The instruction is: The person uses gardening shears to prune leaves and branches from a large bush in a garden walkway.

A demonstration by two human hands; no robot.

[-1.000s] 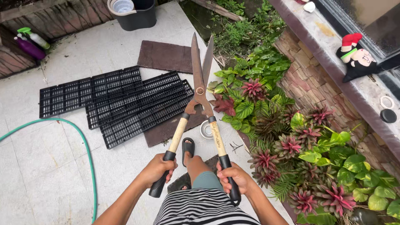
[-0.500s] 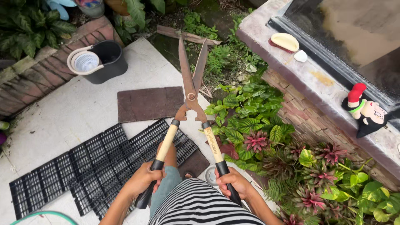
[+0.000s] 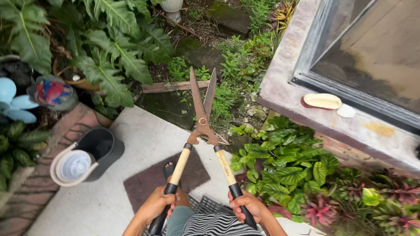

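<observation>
The shears [image 3: 202, 113] have rusty brown blades, pale wooden handles and black grips. At bottom centre a shirt [image 3: 214, 225] shows black-and-white stripes. The mat [image 3: 153, 181] is dark brown, the bucket [image 3: 98, 148] at left dark grey with a white strainer [image 3: 74, 166]. Lower right, leaves [image 3: 284, 172] are green, some plants [image 3: 321, 212] pink-red.

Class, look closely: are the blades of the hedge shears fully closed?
No, the hedge shears have their rusty blades parted in a narrow V above the pivot.
</observation>
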